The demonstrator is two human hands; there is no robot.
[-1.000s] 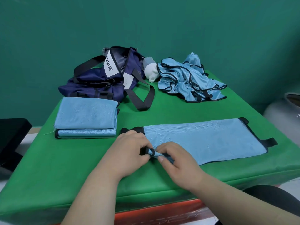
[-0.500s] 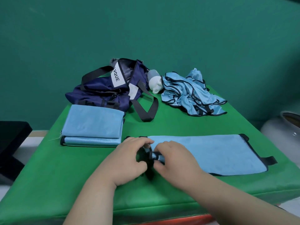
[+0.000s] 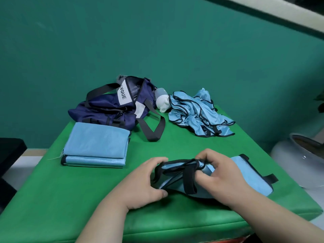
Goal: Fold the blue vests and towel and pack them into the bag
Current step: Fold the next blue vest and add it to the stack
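A blue vest with black trim (image 3: 245, 174) lies flattened on the green table (image 3: 52, 199) near its front edge. My left hand (image 3: 142, 181) and my right hand (image 3: 219, 174) both grip its left end, lifted and carried over toward the right, with a black strap hanging between them. A folded stack of blue cloth (image 3: 95, 144) rests at the left. The navy bag (image 3: 112, 107) sits open at the back with its black straps spread out. A crumpled heap of blue vests (image 3: 198, 114) lies at the back right.
A white bottle (image 3: 162, 100) lies between the bag and the heap. A pale round container (image 3: 298, 158) stands off the table's right side. A black object (image 3: 8, 155) is at the left edge. A green wall backs the table.
Both hands have lifted the vest's left end and brought it over to the right, shortening the flat strip. The view has tilted upward.
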